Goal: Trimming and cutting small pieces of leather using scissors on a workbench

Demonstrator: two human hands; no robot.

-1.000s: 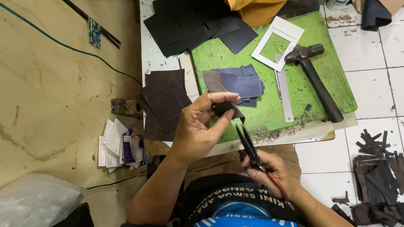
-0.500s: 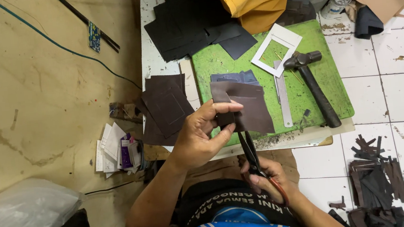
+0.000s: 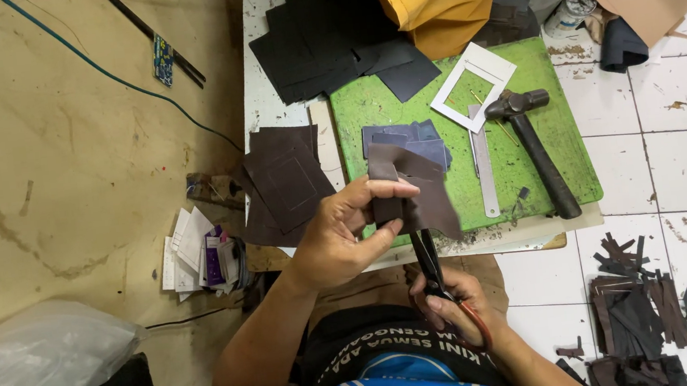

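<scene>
The left hand (image 3: 340,240) pinches a dark leather piece (image 3: 415,190) over the near edge of the green cutting mat (image 3: 544,155), while the right hand (image 3: 457,304), clenched on scissors (image 3: 429,265), points them straight up into its lower edge.

A worn tan floor (image 3: 43,165) lies to the left, crossed by a thin green cable (image 3: 119,80). White tiles (image 3: 681,166), stained and gritty, cover the right. A low white worktop (image 3: 264,82) carries a green cutting mat (image 3: 542,138).
</scene>
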